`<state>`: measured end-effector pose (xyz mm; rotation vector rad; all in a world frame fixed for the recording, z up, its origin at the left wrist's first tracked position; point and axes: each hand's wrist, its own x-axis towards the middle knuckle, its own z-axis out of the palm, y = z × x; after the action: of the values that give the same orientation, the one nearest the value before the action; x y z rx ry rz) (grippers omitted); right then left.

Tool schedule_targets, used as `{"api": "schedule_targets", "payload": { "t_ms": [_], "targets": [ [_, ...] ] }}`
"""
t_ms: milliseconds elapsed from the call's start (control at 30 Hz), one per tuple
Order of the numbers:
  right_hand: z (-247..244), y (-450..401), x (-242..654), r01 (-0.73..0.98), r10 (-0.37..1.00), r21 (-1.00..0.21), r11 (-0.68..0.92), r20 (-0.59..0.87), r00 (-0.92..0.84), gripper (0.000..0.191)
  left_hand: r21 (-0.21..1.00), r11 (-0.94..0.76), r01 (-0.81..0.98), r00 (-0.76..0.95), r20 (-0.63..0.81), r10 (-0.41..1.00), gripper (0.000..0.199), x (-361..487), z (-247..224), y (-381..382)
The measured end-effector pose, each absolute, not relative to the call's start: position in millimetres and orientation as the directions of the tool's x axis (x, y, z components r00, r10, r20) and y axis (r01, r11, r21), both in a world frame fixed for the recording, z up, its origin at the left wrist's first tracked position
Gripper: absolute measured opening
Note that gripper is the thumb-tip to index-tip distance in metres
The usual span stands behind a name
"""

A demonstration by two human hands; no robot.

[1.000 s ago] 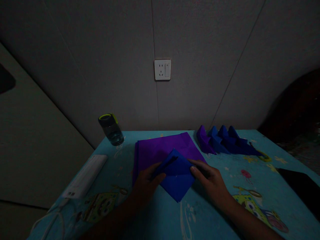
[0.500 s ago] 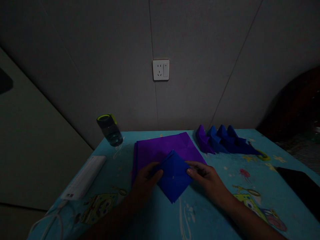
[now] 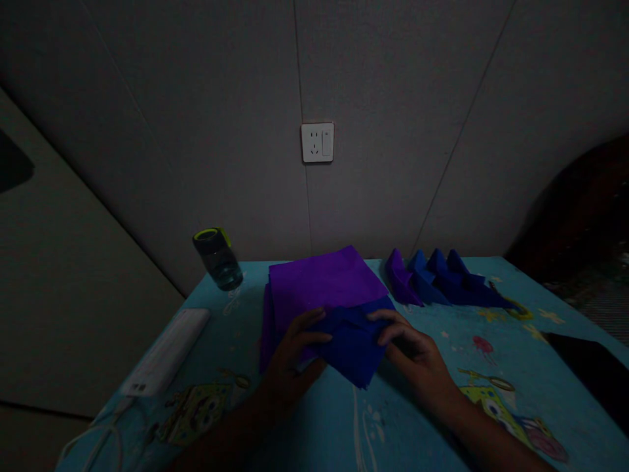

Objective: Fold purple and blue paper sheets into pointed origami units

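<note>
While the folded blue paper (image 3: 356,351) is held up over the near edge of the purple sheets (image 3: 319,282), it is pinched on both sides. Its left side is clamped by the left hand (image 3: 295,354), with fingers on top and the thumb low down. Its right side is clamped by the right hand (image 3: 417,357), with two fingertips laid on it; how much the thumb touches is hard to tell. One low corner is pointed toward the near side of the table (image 3: 422,426). Blue paper can be seen under the purple sheets too. To the right, a purple boat (image 3: 400,282) and some blue boats (image 3: 442,282) are lined up close together. On the left, a bottle (image 3: 219,262) and a white power strip (image 3: 170,351) are set down, well apart from the paper.
</note>
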<state>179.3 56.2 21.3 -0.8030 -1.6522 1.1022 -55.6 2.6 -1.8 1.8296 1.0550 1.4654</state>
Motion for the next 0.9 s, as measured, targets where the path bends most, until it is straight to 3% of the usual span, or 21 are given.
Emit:
{"api": "schedule_targets", "payload": {
  "t_ms": [200,400,500,700,900],
  "targets": [
    [21.3,55.2,177.5,-0.021,0.882,-0.929,0.369,0.357,-0.306,0.024,0.832,-0.512,0.213,0.134,0.495,0.859,0.034,-54.2,2.7,2.1],
    [18.8,54.9,178.1,-0.026,0.848,-0.913,0.407,0.389,-0.361,0.017,0.812,-0.543,0.212,0.147,0.523,0.84,0.029,-55.0,1.7,5.3],
    [20.8,54.0,178.2,0.008,0.814,-0.897,0.442,0.397,-0.424,0.031,0.815,-0.548,0.188,0.14,0.53,0.836,0.026,-57.0,-0.2,6.7],
    [21.1,53.4,179.6,0.07,0.813,-0.866,0.495,0.433,-0.388,0.027,0.784,-0.547,0.292,0.127,0.535,0.835,0.018,-59.2,1.0,5.2],
    [17.2,52.7,178.9,0.045,0.814,-0.867,0.496,0.447,-0.37,0.017,0.882,-0.454,0.126,0.127,0.439,0.889,0.019,-55.8,2.6,6.5]
  ]
}}
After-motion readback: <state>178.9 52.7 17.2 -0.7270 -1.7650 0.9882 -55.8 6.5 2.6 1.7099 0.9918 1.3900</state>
